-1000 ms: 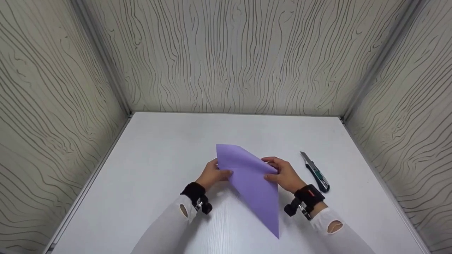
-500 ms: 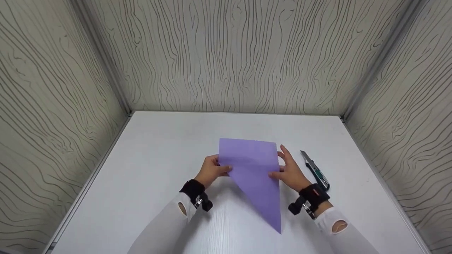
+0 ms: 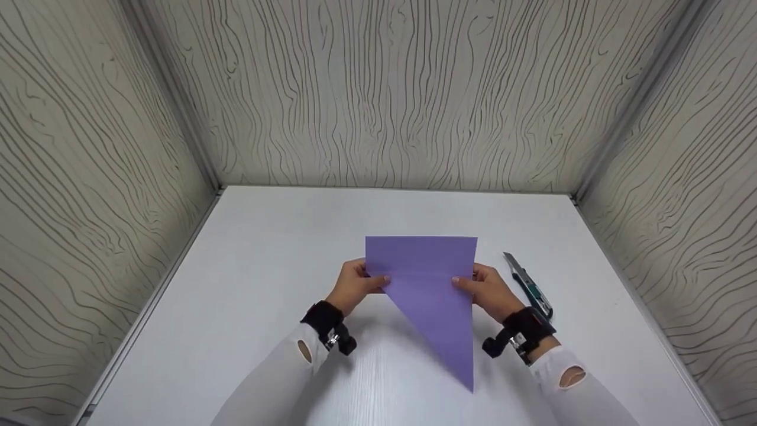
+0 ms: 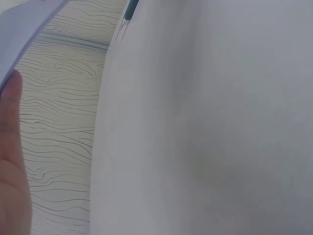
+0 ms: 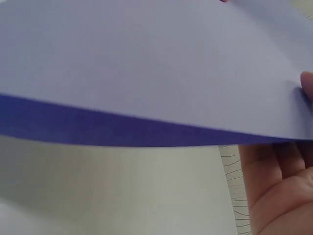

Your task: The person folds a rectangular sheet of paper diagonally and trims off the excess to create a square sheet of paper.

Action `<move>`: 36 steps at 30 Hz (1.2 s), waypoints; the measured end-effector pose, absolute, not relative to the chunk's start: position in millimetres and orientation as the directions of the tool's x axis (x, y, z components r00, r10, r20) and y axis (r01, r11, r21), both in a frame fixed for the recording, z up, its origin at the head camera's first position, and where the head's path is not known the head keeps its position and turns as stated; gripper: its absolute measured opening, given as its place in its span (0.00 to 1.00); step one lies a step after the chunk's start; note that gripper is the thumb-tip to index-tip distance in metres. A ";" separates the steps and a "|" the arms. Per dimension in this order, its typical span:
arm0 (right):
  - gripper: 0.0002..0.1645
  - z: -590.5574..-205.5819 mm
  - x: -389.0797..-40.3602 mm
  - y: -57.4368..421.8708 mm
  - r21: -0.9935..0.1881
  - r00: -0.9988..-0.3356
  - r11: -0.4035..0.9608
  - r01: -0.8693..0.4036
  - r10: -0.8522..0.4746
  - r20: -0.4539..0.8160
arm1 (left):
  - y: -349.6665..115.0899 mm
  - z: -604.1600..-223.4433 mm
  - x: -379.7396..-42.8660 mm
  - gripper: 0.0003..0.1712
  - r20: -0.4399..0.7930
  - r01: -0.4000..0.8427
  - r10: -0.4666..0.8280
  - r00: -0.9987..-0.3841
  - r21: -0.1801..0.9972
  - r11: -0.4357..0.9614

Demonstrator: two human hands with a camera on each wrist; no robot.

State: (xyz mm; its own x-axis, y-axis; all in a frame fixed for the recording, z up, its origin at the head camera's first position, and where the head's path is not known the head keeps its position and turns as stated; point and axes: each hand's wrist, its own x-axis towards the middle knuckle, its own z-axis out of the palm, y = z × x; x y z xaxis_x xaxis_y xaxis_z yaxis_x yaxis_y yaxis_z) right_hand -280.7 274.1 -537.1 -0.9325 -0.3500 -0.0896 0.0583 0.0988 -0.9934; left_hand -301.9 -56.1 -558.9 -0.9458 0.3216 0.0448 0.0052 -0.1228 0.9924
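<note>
White sleeve [image 3: 269, 378] first, then a black strap [image 3: 323, 319], then my left hand [image 3: 352, 286], which has the paper [image 3: 426, 307] pinched at its left edge, thumb on top, other fingers behind. The paper's in the middle, purple, held up over the table [image 3: 266, 254]: straight top, slanted lower left side, one sharp point toward me at bottom right. Looks folded to me, and the right wrist view shows a darker strip under one edge, so I reckon the layers aren't quite flat together. For holding it like this, I'd keep both thumbs level and light, pull just enough to stop any bowing, and not press where you don't want a crease. My right hand [image 3: 494, 293] pinches the right edge the same way, thumb on top. Past that, the knife [image 3: 528, 285] lies on the table, blade out and pointing away, so watch that wrist, folks.
</note>
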 end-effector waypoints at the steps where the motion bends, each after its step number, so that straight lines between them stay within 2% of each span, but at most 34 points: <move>1: 0.34 -536.5 -280.6 274.5 -0.994 -0.929 0.091 0.056 -0.360 -0.085 | -56.6 -558.2 -302.0 0.25 0.048 0.009 0.327 -0.944 0.993 -0.120; 5: 0.33 -534.8 -281.0 275.8 -0.997 -0.917 0.050 0.057 -0.393 -0.072 | -61.0 -555.4 -302.7 0.24 0.067 0.024 0.372 -0.926 0.992 -0.121; 11: 0.19 -535.0 -280.9 277.6 -0.998 -0.912 -0.006 0.064 -0.407 -0.056 | -73.2 -550.5 -305.0 0.18 0.010 -0.053 0.471 -0.882 0.991 -0.122; 13: 0.17 -535.2 -280.5 278.9 -0.999 -0.906 -0.018 0.049 -0.421 -0.037 | -77.0 -548.9 -305.3 0.16 -0.010 -0.076 0.508 -0.861 0.991 -0.109; 24: 0.22 -535.0 -278.9 282.2 -0.997 -0.848 -0.073 0.008 -0.529 0.032 | -91.5 -543.8 -306.2 0.16 -0.023 -0.049 0.599 -0.800 0.998 -0.027; 30: 0.25 -531.5 -276.3 281.5 -0.995 -0.842 -0.100 0.000 -0.536 0.054 | -94.5 -540.1 -305.5 0.18 0.013 -0.046 0.648 -0.762 0.996 -0.073; 36: 0.24 -527.2 -273.5 279.9 -0.991 -0.832 -0.137 0.001 -0.549 0.075 | -93.9 -539.5 -303.9 0.21 0.065 -0.053 0.639 -0.767 0.985 -0.165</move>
